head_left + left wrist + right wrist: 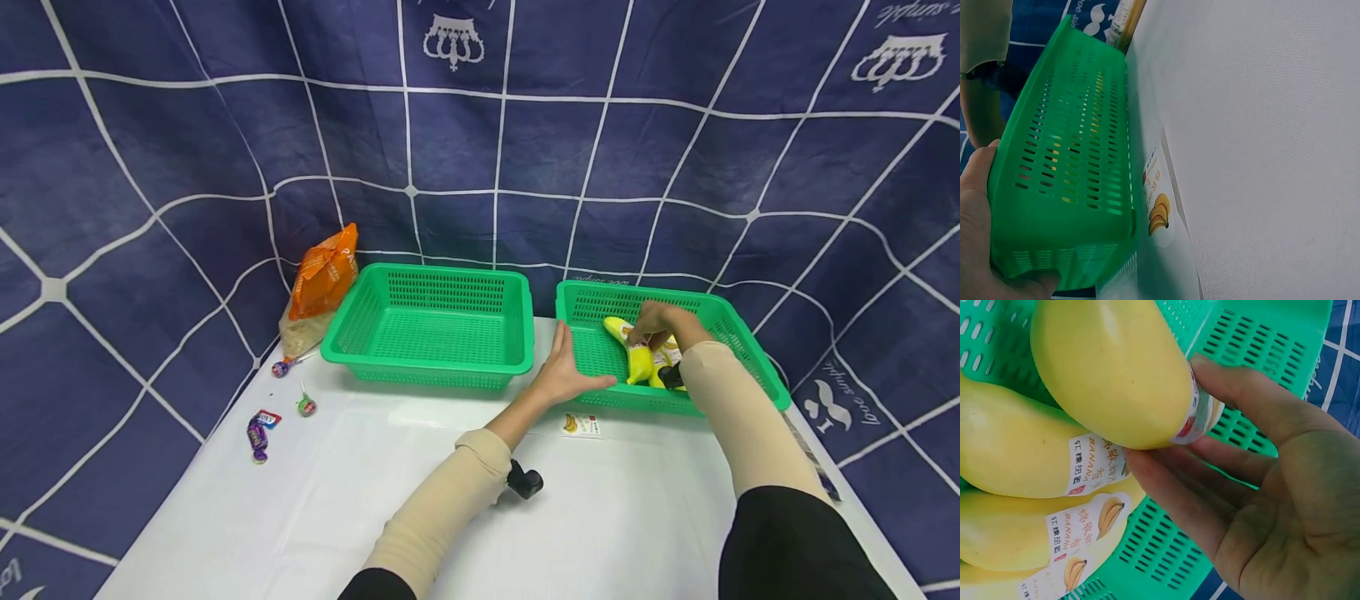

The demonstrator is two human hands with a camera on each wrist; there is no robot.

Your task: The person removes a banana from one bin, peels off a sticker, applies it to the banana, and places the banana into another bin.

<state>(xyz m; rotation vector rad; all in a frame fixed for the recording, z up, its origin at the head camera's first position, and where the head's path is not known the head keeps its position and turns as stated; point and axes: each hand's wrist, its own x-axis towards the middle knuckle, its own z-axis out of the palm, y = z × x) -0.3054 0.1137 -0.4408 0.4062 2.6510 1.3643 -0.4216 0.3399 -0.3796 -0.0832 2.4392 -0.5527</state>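
Observation:
In the right green basket [600, 292], my right hand [663, 325] reaches in from above. Its thumb and fingers pinch the labelled end of a yellow banana [1110, 369], as the right wrist view shows. Beneath it lie several more bananas [1007, 444] with white printed labels. My left hand [562, 375] holds the near left corner of this same basket, thumb along the front rim and fingers at the short end. A small card with a banana picture [581, 425] lies on the table just in front of the basket.
A second green basket [431, 367] stands to the left. Beside it leans an orange-topped bag [322, 279]. Two lollipops [306, 406] and a purple-wrapped sweet [257, 440] lie at the table's left side. Blue cloth [465, 142] hangs behind the white table [600, 517].

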